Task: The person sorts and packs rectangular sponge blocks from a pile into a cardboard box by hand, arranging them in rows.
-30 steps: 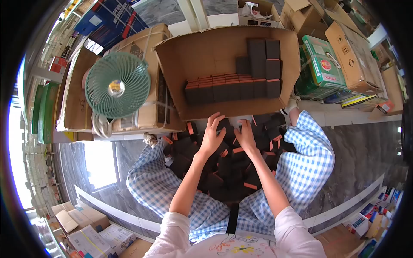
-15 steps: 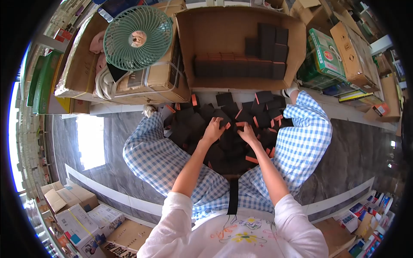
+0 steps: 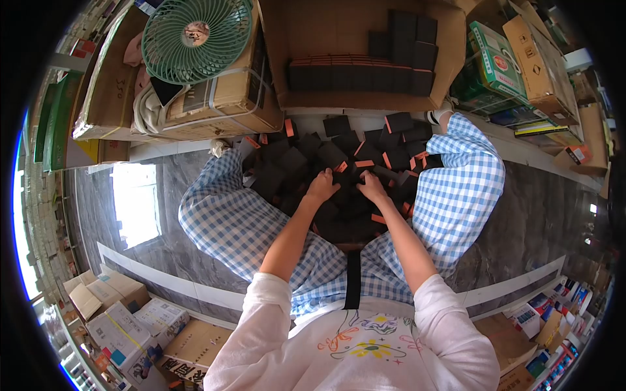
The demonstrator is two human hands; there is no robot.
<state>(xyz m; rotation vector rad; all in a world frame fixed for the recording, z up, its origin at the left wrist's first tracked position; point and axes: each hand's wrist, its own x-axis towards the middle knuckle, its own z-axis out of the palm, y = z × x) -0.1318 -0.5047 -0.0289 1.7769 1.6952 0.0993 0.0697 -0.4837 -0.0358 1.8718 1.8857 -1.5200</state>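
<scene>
The left hand [image 3: 322, 186] and right hand [image 3: 372, 187] curl their fingers narrowly over heaped black blocks [image 3: 332, 155] (whether either actually holds one, I cannot tell).

Across from me, bare left forearm [image 3: 291, 242] and right forearm [image 3: 405, 242] stretched forward, slanting inward, left hand [image 3: 322, 187] and right hand [image 3: 372, 187] near each other, apart, both curled.
</scene>
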